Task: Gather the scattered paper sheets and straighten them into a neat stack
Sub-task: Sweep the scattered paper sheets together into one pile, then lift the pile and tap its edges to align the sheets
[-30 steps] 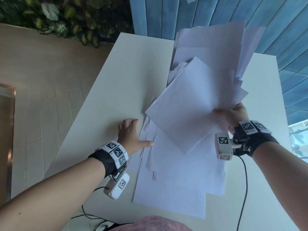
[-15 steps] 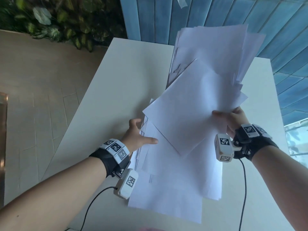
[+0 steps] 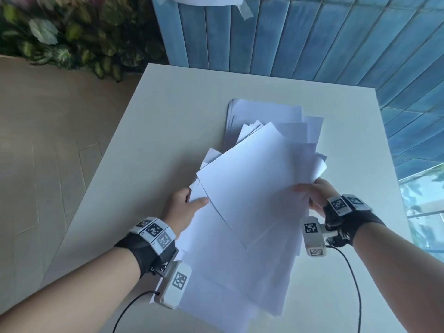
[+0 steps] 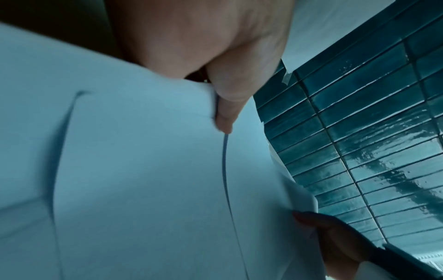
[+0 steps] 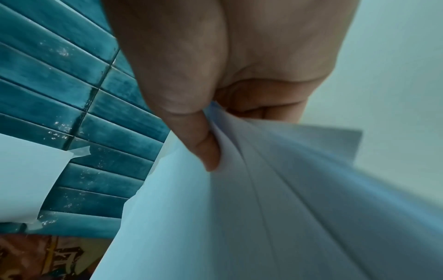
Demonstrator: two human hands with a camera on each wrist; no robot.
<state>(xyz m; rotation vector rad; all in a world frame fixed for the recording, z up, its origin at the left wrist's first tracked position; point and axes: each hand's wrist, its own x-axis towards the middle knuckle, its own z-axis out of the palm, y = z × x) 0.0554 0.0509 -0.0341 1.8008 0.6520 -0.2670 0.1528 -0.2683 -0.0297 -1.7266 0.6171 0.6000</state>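
Several white paper sheets point(image 3: 252, 198) lie fanned and crooked in a loose pile on the white table point(image 3: 153, 131), their far ends low over it. My left hand point(image 3: 185, 205) grips the pile's left edge, thumb on top, fingers hidden under the sheets. In the left wrist view that thumb point(image 4: 227, 106) pinches the paper point(image 4: 143, 180). My right hand point(image 3: 312, 192) pinches the right edge of the sheets; the right wrist view shows its thumb point(image 5: 203, 144) pressed on the fanned bundle point(image 5: 275, 217).
A blue tiled wall point(image 3: 312, 39) stands behind the table, with a sheet taped to it point(image 3: 204, 0). Plants point(image 3: 72, 44) and a tan floor point(image 3: 43, 140) lie to the left. Wrist cables point(image 3: 355, 284) trail over the table's near side.
The sheets my right hand held raised have come down nearly flat over the table. My left hand has moved right from the table surface and taken hold of the pile's left edge.
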